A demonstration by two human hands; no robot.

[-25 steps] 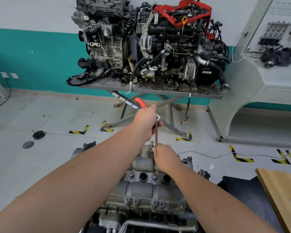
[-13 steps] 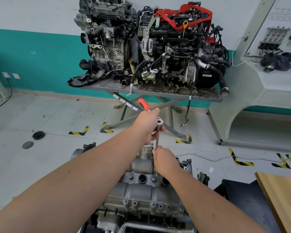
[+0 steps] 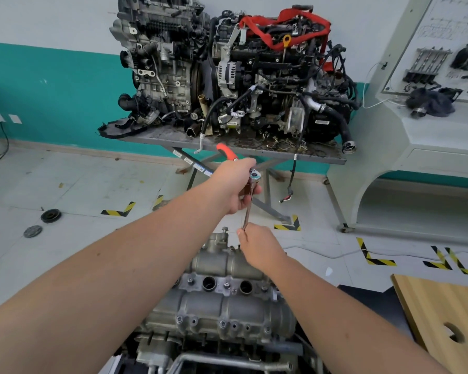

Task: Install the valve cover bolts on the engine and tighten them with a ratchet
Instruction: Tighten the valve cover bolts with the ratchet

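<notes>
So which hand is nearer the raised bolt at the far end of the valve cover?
Right. The right hand holds the low end of the extension bar just beside the bolt; the left hand grips the ratchet well above it.

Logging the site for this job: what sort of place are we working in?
Probably an automotive training workshop. Complete engines sit on a metal stand by the wall, a display board of mounted parts stands to the right, and yellow-black hazard markings mark the tiled floor.
</notes>
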